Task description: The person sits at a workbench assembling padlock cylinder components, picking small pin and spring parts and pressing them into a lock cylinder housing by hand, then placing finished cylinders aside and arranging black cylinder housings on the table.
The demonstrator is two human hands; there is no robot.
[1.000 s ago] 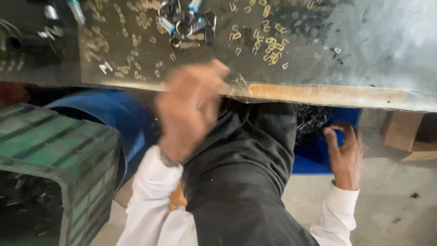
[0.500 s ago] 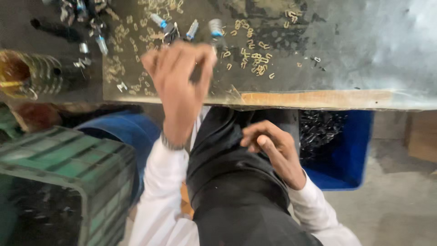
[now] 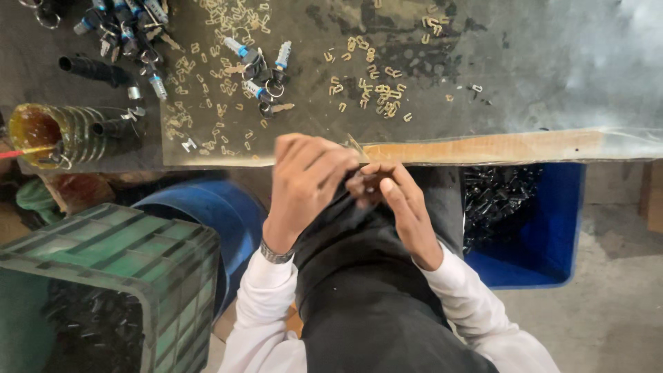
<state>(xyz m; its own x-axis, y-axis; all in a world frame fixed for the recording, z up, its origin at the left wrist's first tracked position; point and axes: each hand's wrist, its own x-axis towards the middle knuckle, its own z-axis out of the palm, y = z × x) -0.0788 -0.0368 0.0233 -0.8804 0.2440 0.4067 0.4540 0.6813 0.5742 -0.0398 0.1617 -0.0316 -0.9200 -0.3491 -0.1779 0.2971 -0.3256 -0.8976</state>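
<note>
A: Entry, head view. Left hand (image 3: 307, 183) sits at centre frame, just below the workbench edge (image 3: 483, 146), fingers curled down and closed together over something dark. Right hand (image 3: 397, 200) is at about 3 o'clock from it, touching it, fingertips pinched narrow.

B: What is between them?

A: A small dark part (image 3: 364, 182), mostly hidden by the fingers. Both hands meet on it, above the lap in dark trousers (image 3: 366, 290). I cannot tell its shape or which hand carries the weight.

B: Wrist detail?

A: Metal bracelet (image 3: 276, 254) on the left wrist; white sleeves (image 3: 255, 318) on both arms.

B: Bench contents?

A: At 12 o'clock from the hands, scattered small brass-coloured clips (image 3: 373, 86). At 11 o'clock, lock cylinders with blue collars and key rings (image 3: 259, 72); a second heap of the same (image 3: 128, 27) at 10 o'clock, top left of frame. A black tube (image 3: 93, 69) lies beside that heap. Far at 9 o'clock, a ribbed amber jar (image 3: 59, 131) on its side, mouth to the left.

B: Below the bench?

A: Blue bin (image 3: 545, 235) at 3 o'clock, holding small black parts (image 3: 497, 200). Blue drum (image 3: 200, 214) at 8 o'clock, green crate (image 3: 117, 276) in front of it, dark pieces visible inside through the wall.
</note>
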